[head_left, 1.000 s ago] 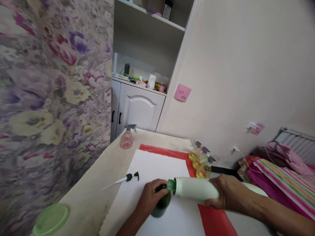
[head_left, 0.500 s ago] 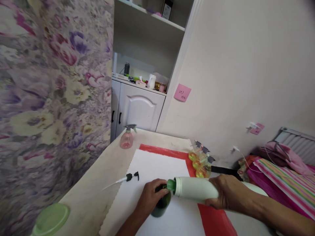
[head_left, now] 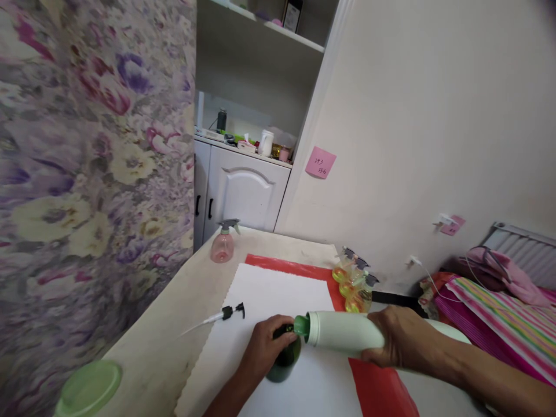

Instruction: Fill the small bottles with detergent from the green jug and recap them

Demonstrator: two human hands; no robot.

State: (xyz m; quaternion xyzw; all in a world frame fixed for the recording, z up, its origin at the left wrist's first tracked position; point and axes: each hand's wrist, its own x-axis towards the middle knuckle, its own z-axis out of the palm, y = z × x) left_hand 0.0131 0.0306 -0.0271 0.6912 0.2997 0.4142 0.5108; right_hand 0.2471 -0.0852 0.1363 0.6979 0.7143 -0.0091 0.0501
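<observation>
My left hand (head_left: 263,353) is wrapped round a small dark green bottle (head_left: 284,362) standing on a white sheet (head_left: 269,298). My right hand (head_left: 402,341) grips a pale green bottle (head_left: 343,333) lying almost level. Its green neck (head_left: 300,326) rests at the mouth of the dark bottle. A black pump head with a long thin tube (head_left: 217,317) lies on the white sheet, left of my left hand.
A red mat (head_left: 304,267) lies under the white sheet on the beige table (head_left: 165,341). A pink spray bottle (head_left: 223,242) stands at the back left. Yellow spray bottles (head_left: 354,286) cluster by the wall. A green lid (head_left: 89,387) sits at the near left. Floral curtain hangs at left, striped bedding lies at right.
The view has shifted slightly. Both hands and the two bottles stay as they were.
</observation>
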